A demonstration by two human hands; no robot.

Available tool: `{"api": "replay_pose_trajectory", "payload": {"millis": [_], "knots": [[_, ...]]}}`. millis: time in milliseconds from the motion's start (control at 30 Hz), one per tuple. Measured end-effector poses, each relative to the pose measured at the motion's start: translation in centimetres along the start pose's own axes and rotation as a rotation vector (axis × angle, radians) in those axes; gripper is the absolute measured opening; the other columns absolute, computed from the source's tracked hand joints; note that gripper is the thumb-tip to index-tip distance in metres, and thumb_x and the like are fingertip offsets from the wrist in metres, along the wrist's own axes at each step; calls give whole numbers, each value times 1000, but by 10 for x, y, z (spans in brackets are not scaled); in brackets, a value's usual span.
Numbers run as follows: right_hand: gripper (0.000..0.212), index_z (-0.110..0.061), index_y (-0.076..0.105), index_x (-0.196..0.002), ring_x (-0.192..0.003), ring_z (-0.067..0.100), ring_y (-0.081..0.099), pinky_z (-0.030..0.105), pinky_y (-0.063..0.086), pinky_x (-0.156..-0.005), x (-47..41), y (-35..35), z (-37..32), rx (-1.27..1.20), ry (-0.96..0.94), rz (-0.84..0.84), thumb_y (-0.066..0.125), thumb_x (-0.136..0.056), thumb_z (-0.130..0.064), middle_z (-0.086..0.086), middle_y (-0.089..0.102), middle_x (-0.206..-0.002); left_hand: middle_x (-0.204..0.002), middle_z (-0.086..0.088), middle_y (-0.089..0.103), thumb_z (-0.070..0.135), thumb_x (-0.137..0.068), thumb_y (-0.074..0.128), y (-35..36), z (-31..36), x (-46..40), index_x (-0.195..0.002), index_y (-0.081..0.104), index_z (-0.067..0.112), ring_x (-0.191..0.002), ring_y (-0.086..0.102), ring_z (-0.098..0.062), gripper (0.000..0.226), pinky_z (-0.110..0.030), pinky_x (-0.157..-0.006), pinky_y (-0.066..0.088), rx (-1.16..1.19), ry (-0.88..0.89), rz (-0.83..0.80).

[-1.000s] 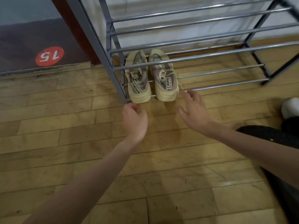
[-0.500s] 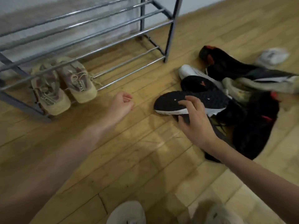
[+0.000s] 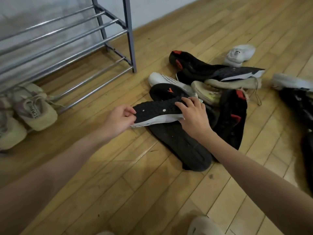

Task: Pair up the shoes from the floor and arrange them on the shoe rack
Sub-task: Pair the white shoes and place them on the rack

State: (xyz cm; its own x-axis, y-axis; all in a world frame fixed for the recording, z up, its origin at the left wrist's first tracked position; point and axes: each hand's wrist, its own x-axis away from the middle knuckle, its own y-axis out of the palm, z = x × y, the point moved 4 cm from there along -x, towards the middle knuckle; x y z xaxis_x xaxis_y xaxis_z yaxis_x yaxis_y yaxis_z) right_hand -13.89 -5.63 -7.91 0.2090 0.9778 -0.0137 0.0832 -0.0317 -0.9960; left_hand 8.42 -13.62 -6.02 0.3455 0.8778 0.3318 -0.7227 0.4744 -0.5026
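A black-soled shoe with a white side [image 3: 157, 111] lies sole up at the near edge of a pile of shoes on the wooden floor. My right hand [image 3: 193, 116] grips its middle, fingers curled over the sole. My left hand [image 3: 121, 120] pinches its toe end. A beige pair of sneakers [image 3: 36, 107] stands on the bottom shelf of the grey metal shoe rack [image 3: 130, 41] at the left.
The pile holds several shoes: a black one [image 3: 179, 145] under my hands, a black and red one [image 3: 232, 116], a white one [image 3: 240, 54], beige ones [image 3: 233, 83]. More dark shoes [image 3: 299, 102] lie at the right edge. My feet [image 3: 203, 226] show at the bottom.
The view has turned from the rack to the pile. My right hand has taken hold of the black-soled shoe, and my left hand has come across to its toe.
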Motion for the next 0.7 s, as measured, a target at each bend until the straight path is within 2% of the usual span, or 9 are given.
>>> {"api": "replay_pose_trajectory", "payload": {"millis": [67, 133, 200, 267, 367, 433, 500, 533, 700], "knots": [[52, -16, 53, -135, -128, 34, 46, 48, 40, -97, -1, -8, 0, -64, -7, 72, 67, -86, -28, 8, 56, -136, -89, -7, 65, 7, -87, 61, -4, -3, 1, -91, 61, 20, -88, 66, -25, 13, -42, -82, 55, 13, 2, 13], [44, -11, 61, -121, -100, 31, 62, 40, 47, -77, 4, -16, -5, -106, -2, 196, 63, -88, -41, 8, 68, -109, -87, -3, 65, 8, -87, 62, -10, -8, 3, -86, 60, 24, -85, 66, -23, 16, -41, -77, 54, 21, 6, 30], [38, -12, 60, -96, -73, 21, 58, 32, 39, -61, 8, -18, -5, -260, 152, 195, 51, -94, -49, 0, 62, -81, -85, -3, 65, 9, -87, 62, -16, -13, 4, -84, 60, 24, -80, 66, -20, 16, -45, -79, 55, 40, -3, 62], [41, -14, 52, -79, -62, 15, 48, 31, 34, -58, 9, -13, -1, -559, 348, 147, 47, -94, -52, -5, 50, -67, -86, -3, 66, 9, -87, 62, -22, -14, 5, -85, 61, 23, -78, 66, -18, 14, -44, -79, 55, 44, -16, 83], [39, -13, 58, -74, -59, 11, 47, 28, 36, -58, 10, -7, 0, -868, 405, 133, 49, -96, -44, -5, 51, -63, -92, -9, 69, 10, -87, 62, -24, -13, 7, -91, 63, 17, -78, 66, -17, 8, -36, -74, 55, 55, -20, 71], [47, -5, 56, -65, -55, 13, 42, 28, 34, -53, 16, 2, -6, -1087, 417, 91, 47, -99, -36, -1, 46, -56, -93, -9, 69, 10, -87, 62, -23, -11, 9, -92, 63, 15, -79, 66, -18, 8, -36, -75, 54, 63, -28, 59], [51, 10, 60, -81, -60, 19, 43, 29, 37, -49, 22, 10, -14, -1187, 434, 21, 43, -101, -34, 10, 48, -65, -92, -5, 69, 13, -89, 60, -17, -9, 11, -91, 63, 17, -81, 65, -17, 5, -36, -77, 54, 76, -46, 18], [50, 11, 60, -89, -61, 18, 44, 27, 38, -49, 25, 13, -19, -1215, 445, -10, 41, -102, -33, 12, 50, -69, -91, -5, 69, 17, -90, 60, -13, -9, 12, -90, 63, 17, -80, 64, -17, 4, -35, -75, 53, 92, -58, -12], [50, 4, 63, -87, -53, 15, 48, 23, 41, -45, 24, 13, -48, -1420, 420, -159, 37, -103, -36, 10, 52, -66, -81, -1, 71, 46, -92, 53, 3, -6, 13, -93, 65, 16, -67, 58, -14, 33, -26, -57, 42, 222, -141, -106]]}}
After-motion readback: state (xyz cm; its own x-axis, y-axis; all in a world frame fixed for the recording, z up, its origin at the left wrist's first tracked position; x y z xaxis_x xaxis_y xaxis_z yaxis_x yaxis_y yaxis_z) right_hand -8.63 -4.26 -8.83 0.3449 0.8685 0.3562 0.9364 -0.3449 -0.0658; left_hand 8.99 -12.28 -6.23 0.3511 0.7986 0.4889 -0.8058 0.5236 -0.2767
